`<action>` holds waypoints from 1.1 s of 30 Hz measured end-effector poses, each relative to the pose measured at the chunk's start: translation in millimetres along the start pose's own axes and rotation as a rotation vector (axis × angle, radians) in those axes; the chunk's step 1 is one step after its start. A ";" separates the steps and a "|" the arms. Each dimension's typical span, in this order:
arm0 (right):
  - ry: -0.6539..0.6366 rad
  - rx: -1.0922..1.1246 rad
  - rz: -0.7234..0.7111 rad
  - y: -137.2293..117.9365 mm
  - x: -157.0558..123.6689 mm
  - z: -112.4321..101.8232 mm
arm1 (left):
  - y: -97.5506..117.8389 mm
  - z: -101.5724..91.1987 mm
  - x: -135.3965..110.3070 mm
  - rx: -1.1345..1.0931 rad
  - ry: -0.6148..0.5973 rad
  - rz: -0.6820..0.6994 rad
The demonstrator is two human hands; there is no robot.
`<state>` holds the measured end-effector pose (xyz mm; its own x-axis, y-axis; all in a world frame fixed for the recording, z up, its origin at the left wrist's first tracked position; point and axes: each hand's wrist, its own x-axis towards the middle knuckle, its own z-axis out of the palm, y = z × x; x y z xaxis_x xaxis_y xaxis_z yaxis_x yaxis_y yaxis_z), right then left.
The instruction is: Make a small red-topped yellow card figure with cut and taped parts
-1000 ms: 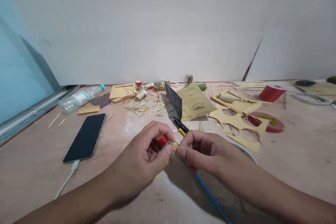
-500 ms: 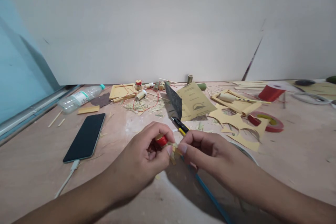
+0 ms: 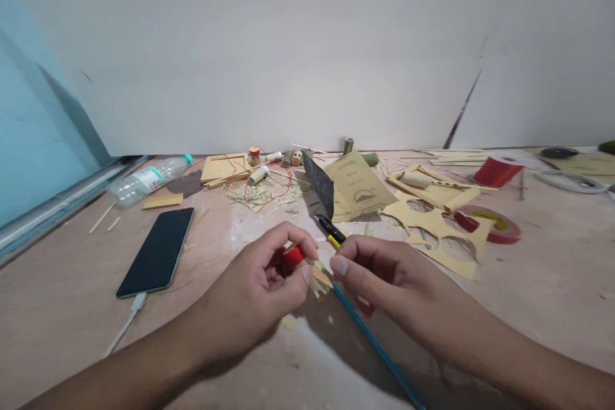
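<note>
My left hand [image 3: 269,275] pinches a small bamboo figure [image 3: 319,277] between thumb and fingers. The figure has a red band [image 3: 294,255] at its upper end and pale, notched wooden pieces at its lower end. Just right of it is my right hand [image 3: 384,275], thumb and forefinger pressed together. Whatever may be between those fingertips is too small to make out. Beyond my right hand lies a black and yellow utility knife [image 3: 330,229] on the table. A thin blue rod or cord [image 3: 369,336] passes beneath that hand towards the front edge.
A phone [image 3: 156,253] on a white cable and a plastic bottle [image 3: 148,180] lie left. Sandpaper [image 3: 360,189] stands folded at the back, near bamboo shavings [image 3: 259,195] and another small figure [image 3: 254,155]. Rightward are cut-out card [image 3: 432,224], red tape [image 3: 509,230] and red ribbon [image 3: 497,172].
My right fingertips have drawn slightly away from the bamboo figure, so more of its lower end shows. My left hand keeps hold of it, almost in the same place.
</note>
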<state>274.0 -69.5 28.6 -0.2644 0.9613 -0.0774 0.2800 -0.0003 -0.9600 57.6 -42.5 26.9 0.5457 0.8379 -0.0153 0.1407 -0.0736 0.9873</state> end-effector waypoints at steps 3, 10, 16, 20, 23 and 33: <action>-0.028 0.017 0.014 -2.9 -1.0 0.7 | -0.7 -0.3 -1.0 0.034 -0.007 0.012; -0.074 0.057 0.056 -1.6 -0.5 0.8 | -2.9 -0.4 1.1 0.038 0.000 0.028; -0.068 0.029 0.046 -0.8 -0.2 1.2 | -1.7 -0.1 0.6 0.033 -0.004 0.019; -0.076 0.023 0.049 -2.2 0.1 1.6 | -1.0 0.0 0.3 0.039 -0.005 0.011; -0.073 0.017 0.049 -1.2 -0.3 1.5 | -1.5 0.0 1.0 0.038 -0.007 0.009; -0.062 -0.009 0.024 3.1 0.0 1.4 | -1.0 0.7 1.7 0.039 0.002 0.000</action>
<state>273.5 -69.9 25.3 -0.3139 0.9422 -0.1168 0.2949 -0.0202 -0.9553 59.0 -41.4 25.7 0.5444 0.8387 -0.0150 0.1730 -0.0948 0.9803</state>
